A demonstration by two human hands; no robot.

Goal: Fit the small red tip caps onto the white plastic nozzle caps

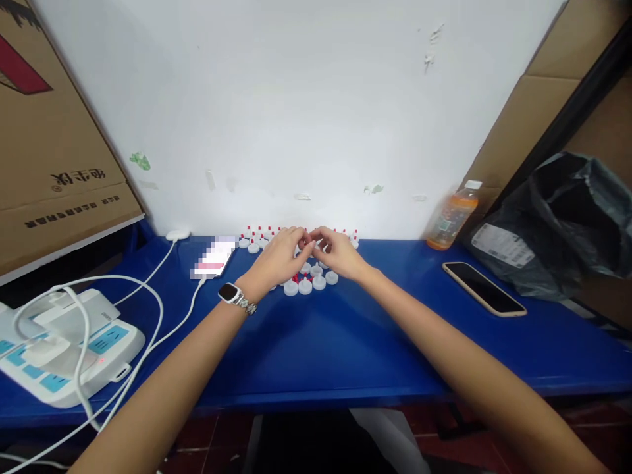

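My left hand [279, 257] and my right hand [338, 253] meet fingertip to fingertip over a cluster of small white round caps [305, 286] near the back of the blue table [345, 342]. Both hands are pinched together on a small piece that is too small to name. Some caps have red tips [259, 230] and stand in rows along the wall behind the hands. A watch [232, 294] is on my left wrist.
A white power strip [74, 355] with cables lies at the left front. A phone on a charging cable [214, 260] rests left of the caps. Another phone [484, 288], an orange drink bottle [451, 217] and a grey bag [557, 224] sit at the right. Cardboard boxes [49, 131] flank both sides.
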